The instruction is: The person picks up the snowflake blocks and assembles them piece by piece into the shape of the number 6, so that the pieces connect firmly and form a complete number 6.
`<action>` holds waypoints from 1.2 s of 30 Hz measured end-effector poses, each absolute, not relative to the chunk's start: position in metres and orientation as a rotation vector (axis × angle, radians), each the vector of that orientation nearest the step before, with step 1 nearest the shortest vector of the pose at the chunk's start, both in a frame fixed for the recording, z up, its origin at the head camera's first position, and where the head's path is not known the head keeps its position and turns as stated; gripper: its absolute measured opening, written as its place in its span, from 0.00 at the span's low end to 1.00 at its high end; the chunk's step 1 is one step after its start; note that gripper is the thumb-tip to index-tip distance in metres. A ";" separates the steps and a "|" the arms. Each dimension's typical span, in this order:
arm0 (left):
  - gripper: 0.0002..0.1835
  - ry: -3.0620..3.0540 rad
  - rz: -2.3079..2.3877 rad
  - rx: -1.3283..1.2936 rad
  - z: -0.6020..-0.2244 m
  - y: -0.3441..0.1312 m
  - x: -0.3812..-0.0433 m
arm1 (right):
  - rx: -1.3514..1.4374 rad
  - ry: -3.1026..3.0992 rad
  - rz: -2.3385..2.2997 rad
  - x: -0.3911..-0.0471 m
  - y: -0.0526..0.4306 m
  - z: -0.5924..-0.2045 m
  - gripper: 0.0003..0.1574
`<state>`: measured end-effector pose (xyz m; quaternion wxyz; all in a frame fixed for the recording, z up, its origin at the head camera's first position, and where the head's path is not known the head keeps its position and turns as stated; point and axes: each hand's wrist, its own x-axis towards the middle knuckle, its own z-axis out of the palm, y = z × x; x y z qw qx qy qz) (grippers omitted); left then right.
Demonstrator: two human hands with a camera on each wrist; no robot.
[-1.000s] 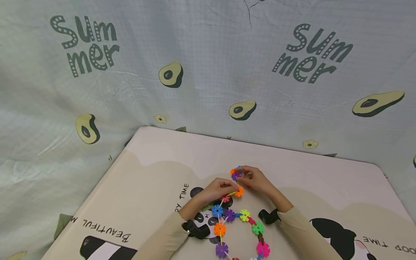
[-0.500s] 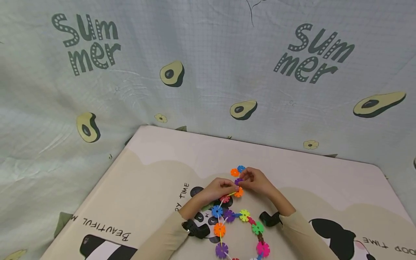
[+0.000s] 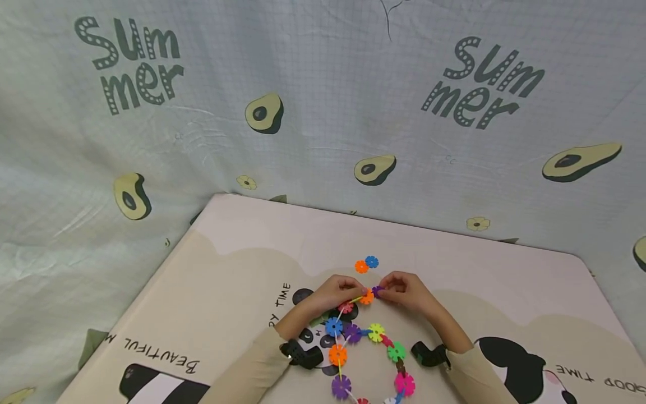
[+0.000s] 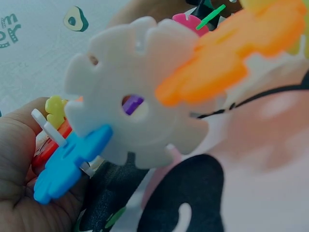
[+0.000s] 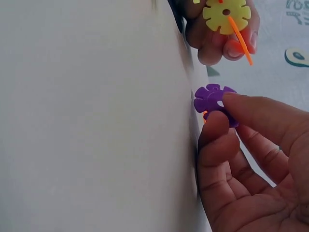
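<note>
My right hand [image 3: 409, 290] pinches a purple notched interlocking disc [image 5: 212, 100] between thumb and forefinger. Just to its left, my left hand [image 3: 337, 293] grips the far end of a chain of such discs, around a yellow disc [image 5: 227, 14] and an orange disc [image 3: 367, 296]. The purple disc is right beside that orange one in the head view. From the left hand the chain runs back through a red disc [image 3: 345, 307] and a blue disc [image 3: 333, 326]. A white disc [image 4: 137, 92] looms large in the left wrist view.
A loose orange disc [image 3: 361, 266] and a blue disc [image 3: 372, 262] lie beyond the hands on the printed table cover [image 3: 252, 269]. Toward the person the chain forms a loop with a green disc [image 3: 396, 352] and a pink disc [image 3: 405, 384]. A patterned curtain [image 3: 313, 84] hangs behind.
My right hand has picked the purple disc from beside the loose blue and orange ones and drawn it nearer, to the chain's orange end disc. The left hand has kept its grip.
</note>
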<state>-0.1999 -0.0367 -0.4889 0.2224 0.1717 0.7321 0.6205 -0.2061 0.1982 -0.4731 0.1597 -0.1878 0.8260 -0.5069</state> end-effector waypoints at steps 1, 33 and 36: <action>0.13 2.026 1.712 0.473 -0.489 -0.037 -0.200 | -0.540 2.347 -1.461 -0.204 0.199 -0.473 0.11; 0.13 2.064 1.679 0.440 -0.488 -0.037 -0.200 | -0.957 2.523 -1.572 -0.181 0.185 -0.457 0.08; 0.13 2.061 1.677 0.426 -0.487 -0.035 -0.199 | -0.992 2.534 -1.552 -0.179 0.182 -0.451 0.08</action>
